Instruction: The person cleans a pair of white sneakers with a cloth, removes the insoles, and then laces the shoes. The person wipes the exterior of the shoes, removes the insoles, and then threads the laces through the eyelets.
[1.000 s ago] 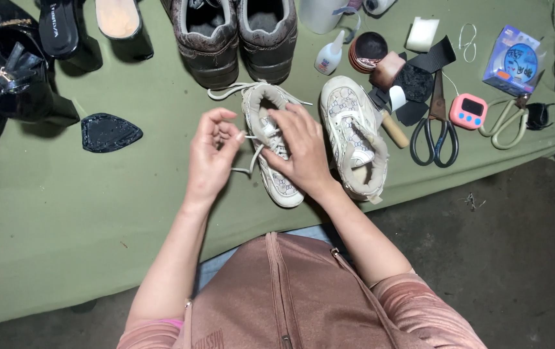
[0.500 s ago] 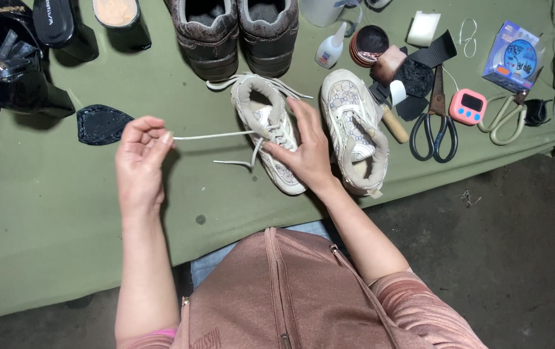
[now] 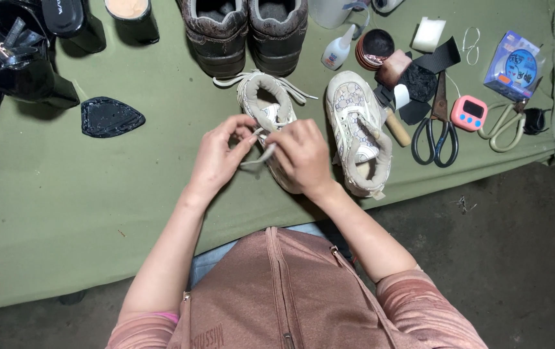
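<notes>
A small cream sneaker [image 3: 261, 103] lies on the green cloth [image 3: 64, 187], heel away from me. My right hand [image 3: 301, 155] covers its toe half and pinches its white lace [image 3: 259, 154]. My left hand [image 3: 219, 155] sits just left of the shoe, fingertips pinched on the same lace near the eyelets. Loose lace ends [image 3: 229, 80] trail from the heel. The matching sneaker [image 3: 360, 132] lies right of my right hand, toe away from me.
Brown boots [image 3: 245, 32] stand behind the sneaker. Black heeled shoes [image 3: 12, 58] and a black sole piece [image 3: 109, 117] lie at left. A glue bottle [image 3: 339, 50], polish tin [image 3: 374, 48], scissors [image 3: 438, 126], pink timer [image 3: 469, 112] and blue box [image 3: 513, 63] crowd the right.
My left hand, which had pulled the lace out far to the left, has come back to the sneaker. My right hand slid down over the toe half.
</notes>
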